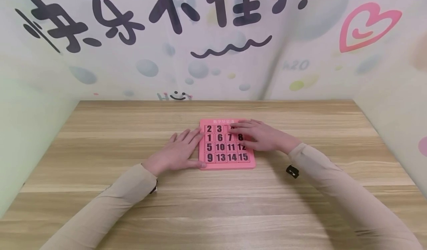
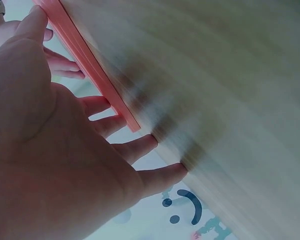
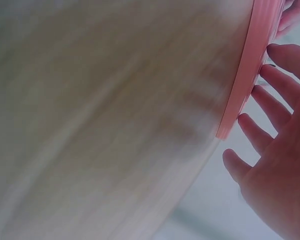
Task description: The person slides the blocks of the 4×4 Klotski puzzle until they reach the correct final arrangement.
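A pink sliding number puzzle (image 1: 228, 166) lies flat on the wooden table, its black-numbered tiles set in rows. Along its left edge rests my left hand (image 1: 178, 152), fingers spread and extended, thumb at the near left corner. In the left wrist view, two fingers of that left hand (image 2: 75, 135) touch the pink side while the other two reach down to the tabletop. My right hand (image 1: 263, 135) reaches over from the right, fingertips on the upper right tiles, partly hiding the 4 and 8. The right wrist view has the right hand's fingers (image 3: 277, 110) extended at the puzzle's face.
The wood-grain table (image 1: 213, 213) runs back to a printed wall (image 1: 213, 72) with dark lettering and a pink heart. Pale side walls stand at left and right. A small black item (image 1: 292, 171) shows beside the right sleeve (image 1: 320, 168).
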The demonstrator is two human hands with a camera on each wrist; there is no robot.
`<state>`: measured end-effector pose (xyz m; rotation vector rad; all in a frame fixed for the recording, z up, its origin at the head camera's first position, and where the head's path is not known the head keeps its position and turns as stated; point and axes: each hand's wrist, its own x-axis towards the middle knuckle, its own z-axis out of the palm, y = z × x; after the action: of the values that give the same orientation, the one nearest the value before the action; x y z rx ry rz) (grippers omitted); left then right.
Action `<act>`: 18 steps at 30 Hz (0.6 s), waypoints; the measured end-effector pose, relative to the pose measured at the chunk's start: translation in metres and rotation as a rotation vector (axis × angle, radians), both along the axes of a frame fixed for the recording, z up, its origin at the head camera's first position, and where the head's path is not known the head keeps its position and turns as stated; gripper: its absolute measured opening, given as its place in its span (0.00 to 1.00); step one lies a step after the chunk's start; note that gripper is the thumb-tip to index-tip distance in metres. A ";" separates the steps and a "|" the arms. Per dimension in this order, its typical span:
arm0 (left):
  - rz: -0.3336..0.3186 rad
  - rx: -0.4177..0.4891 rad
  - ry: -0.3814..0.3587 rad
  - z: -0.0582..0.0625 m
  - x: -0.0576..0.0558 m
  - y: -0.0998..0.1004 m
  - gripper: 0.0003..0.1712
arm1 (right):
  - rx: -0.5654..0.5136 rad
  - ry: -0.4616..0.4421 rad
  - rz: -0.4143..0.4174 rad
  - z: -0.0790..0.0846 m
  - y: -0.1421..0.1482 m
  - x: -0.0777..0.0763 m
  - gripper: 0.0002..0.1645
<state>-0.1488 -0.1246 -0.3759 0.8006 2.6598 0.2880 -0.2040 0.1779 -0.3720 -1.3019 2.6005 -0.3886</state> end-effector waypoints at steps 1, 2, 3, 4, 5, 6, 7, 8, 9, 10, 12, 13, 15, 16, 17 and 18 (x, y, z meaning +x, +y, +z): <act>0.000 0.001 0.000 0.000 0.000 0.000 0.59 | -0.003 0.002 0.001 0.000 0.001 0.000 0.31; 0.001 0.002 0.001 0.000 0.000 0.000 0.59 | -0.005 0.003 0.001 0.000 0.002 0.000 0.30; 0.001 0.002 0.000 0.000 0.000 0.000 0.59 | -0.006 0.004 0.000 0.001 0.003 0.000 0.30; 0.002 0.001 0.000 0.001 0.000 0.000 0.59 | -0.005 0.003 0.000 0.000 0.005 0.000 0.31; 0.002 0.000 -0.001 0.001 0.000 0.000 0.59 | -0.006 0.003 -0.001 0.000 0.006 0.000 0.31; 0.002 0.001 -0.001 0.001 0.000 0.000 0.59 | -0.003 0.006 0.000 0.000 0.007 -0.001 0.31; 0.002 0.002 -0.002 0.001 0.000 0.000 0.59 | -0.003 0.009 0.000 0.000 0.008 -0.001 0.31; 0.002 0.002 -0.003 0.001 0.000 0.000 0.59 | -0.004 0.009 0.000 -0.001 0.008 -0.001 0.31; 0.002 0.003 -0.003 0.001 0.000 0.000 0.59 | -0.004 0.009 0.000 0.000 0.009 -0.001 0.31; 0.002 0.002 -0.003 0.002 0.000 0.000 0.59 | -0.007 0.007 -0.001 0.000 0.010 0.000 0.31; 0.000 0.002 -0.003 0.002 0.000 0.001 0.59 | -0.009 0.009 -0.002 -0.001 0.011 0.000 0.30; 0.000 0.000 -0.004 0.002 0.000 0.001 0.59 | -0.012 0.008 -0.003 0.000 0.012 0.001 0.31; -0.002 -0.004 -0.003 0.003 0.000 0.000 0.59 | -0.013 0.013 -0.004 0.000 0.013 0.001 0.30; -0.002 -0.007 -0.003 0.003 0.000 0.000 0.59 | -0.016 0.016 -0.003 0.000 0.014 0.001 0.30; -0.003 -0.007 -0.003 0.003 0.000 0.001 0.59 | -0.016 0.020 -0.003 0.000 0.015 0.002 0.30; -0.004 -0.009 -0.002 0.003 0.000 0.001 0.59 | -0.017 0.023 -0.003 0.000 0.016 0.002 0.30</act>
<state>-0.1487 -0.1241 -0.3732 0.8020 2.6556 0.2754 -0.2022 0.1941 -0.3723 -1.3158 2.6244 -0.3994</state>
